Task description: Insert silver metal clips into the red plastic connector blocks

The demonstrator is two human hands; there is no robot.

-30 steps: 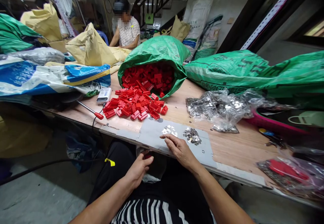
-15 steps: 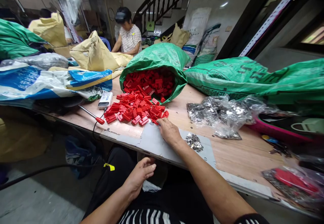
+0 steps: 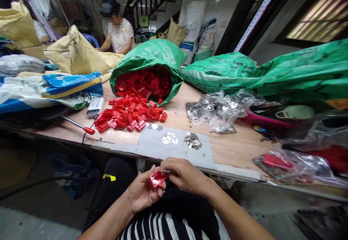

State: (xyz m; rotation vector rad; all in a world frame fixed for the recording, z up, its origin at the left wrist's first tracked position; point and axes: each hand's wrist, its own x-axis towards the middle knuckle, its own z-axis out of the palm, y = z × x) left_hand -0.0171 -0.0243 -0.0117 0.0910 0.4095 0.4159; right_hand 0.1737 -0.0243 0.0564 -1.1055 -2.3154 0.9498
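My left hand (image 3: 141, 192) is closed around a small hollow red plastic part (image 3: 157, 178), its open side facing up, held over my lap in front of the table edge. My right hand (image 3: 186, 175) meets it from the right, fingers pinched on a thin metal tool (image 3: 165, 171) whose tip lies at the red part; most of the tool is hidden by the fingers. Beyond the hands, a grey mat (image 3: 152, 144) carries a pile of bright flat metal pieces (image 3: 170, 138) and a darker pile of small metal pieces (image 3: 192, 141).
A heap of red parts (image 3: 127, 113) spills from a green sack (image 3: 152, 51). Left of it are a white device (image 3: 95, 107) and a red-tipped lever (image 3: 88, 130). Clear bags of metal pieces (image 3: 214, 109) and a pink basket (image 3: 258, 118) stand right. A co-worker (image 3: 119, 33) sits behind.
My right hand has drawn back from the red heap to my left hand over my lap. A red part is now in the left hand, which was empty. The view has shifted right.
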